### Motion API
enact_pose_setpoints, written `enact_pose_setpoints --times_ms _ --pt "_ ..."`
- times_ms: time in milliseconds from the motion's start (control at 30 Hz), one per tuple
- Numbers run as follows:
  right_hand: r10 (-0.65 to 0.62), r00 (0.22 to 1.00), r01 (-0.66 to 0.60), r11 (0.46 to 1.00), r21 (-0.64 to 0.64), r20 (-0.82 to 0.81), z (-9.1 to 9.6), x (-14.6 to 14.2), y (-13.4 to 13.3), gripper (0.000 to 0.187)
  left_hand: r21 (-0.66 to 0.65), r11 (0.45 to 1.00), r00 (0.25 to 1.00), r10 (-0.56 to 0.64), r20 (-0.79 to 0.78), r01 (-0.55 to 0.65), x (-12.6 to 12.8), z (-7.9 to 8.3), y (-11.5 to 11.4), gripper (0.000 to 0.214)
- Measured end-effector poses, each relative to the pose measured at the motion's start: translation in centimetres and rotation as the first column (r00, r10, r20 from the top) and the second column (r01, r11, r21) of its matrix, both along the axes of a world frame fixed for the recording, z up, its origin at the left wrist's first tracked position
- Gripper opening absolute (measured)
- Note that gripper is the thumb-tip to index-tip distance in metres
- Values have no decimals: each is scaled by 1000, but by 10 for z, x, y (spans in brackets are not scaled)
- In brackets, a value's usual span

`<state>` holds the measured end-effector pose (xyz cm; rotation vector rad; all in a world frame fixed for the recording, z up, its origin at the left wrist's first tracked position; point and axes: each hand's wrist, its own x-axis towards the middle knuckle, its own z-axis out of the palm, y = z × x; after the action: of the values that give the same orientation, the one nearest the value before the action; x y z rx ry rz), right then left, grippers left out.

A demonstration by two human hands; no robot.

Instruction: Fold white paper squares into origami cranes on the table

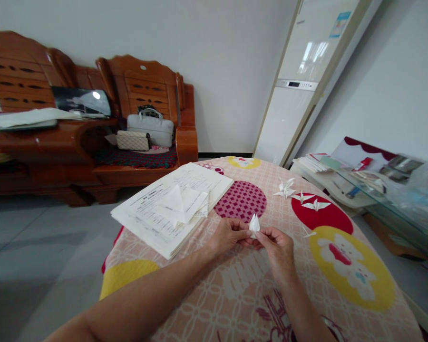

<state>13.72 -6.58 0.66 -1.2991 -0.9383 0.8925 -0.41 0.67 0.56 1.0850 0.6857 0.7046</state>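
Round table (342, 285) under a patterned cloth; paper stack (153, 223) of printed sheets at its left edge, taken as reference; loose folded sheet (180, 205) lying on top of the stack. Right of the stack and further off, well apart from it: several finished paper cranes (316, 205) on the cloth. Just right of the stack's near corner, raised slightly off the cloth: small folded paper piece (254, 223), white, pointed tip up. Judged very light and thin; stiff along its creases, yet easily crushed or torn; not slippery; best taken by the fingertips at the folded edges or lower corners, never squeezed across the body. Both forearms reaching in from the near side, to the right of the stack; left hand (228, 235) nearer the stack, knuckles up, thumb and forefinger pinching the piece's lower left edge; right hand (278, 244) further from the stack, fingers curled, tips pinching the right side. Grip: light two-handed pinch on the piece, neither hand free, other fingers tucked; exact finger placement behind the paper not discernible.
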Motion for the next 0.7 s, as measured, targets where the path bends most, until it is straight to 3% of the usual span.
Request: enact_pose_setpoints --times_ms 467,700 --pt "-132 991 131 990 46 17 -2 -3 2 18 -5 999 996 -45 81 46 3 7 -4 39" --pt "-116 991 112 992 53 67 2 -5 1 18 -7 999 997 -38 72 38 1 8 -4 37"
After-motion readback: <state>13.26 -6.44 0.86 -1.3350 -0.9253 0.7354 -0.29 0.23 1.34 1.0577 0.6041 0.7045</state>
